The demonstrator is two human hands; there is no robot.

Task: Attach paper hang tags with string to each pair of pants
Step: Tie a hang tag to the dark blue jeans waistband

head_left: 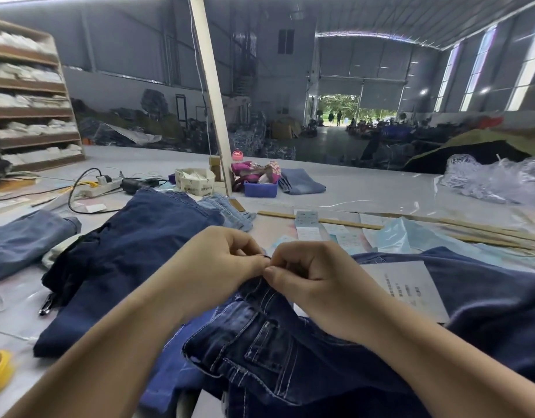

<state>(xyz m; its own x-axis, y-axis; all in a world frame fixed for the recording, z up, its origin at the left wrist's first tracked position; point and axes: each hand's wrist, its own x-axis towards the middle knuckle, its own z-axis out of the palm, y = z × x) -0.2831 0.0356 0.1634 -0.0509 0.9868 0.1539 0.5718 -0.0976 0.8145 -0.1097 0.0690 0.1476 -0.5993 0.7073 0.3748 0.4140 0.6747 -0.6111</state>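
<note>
Left hand [227,260] and right hand [302,276] meet fingertip to fingertip, both pinching something dark at the jeans [260,336] waistband directly beneath.

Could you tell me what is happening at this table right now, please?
A person is working on a pair of dark jeans lying in front of them. The left hand and right hand meet at the waistband, fingertips pinched together on something small and dark; whether it is the tag string cannot be made out. A white printed sheet lies on the denim just beside the right hand. More jeans are spread over the table.
</note>
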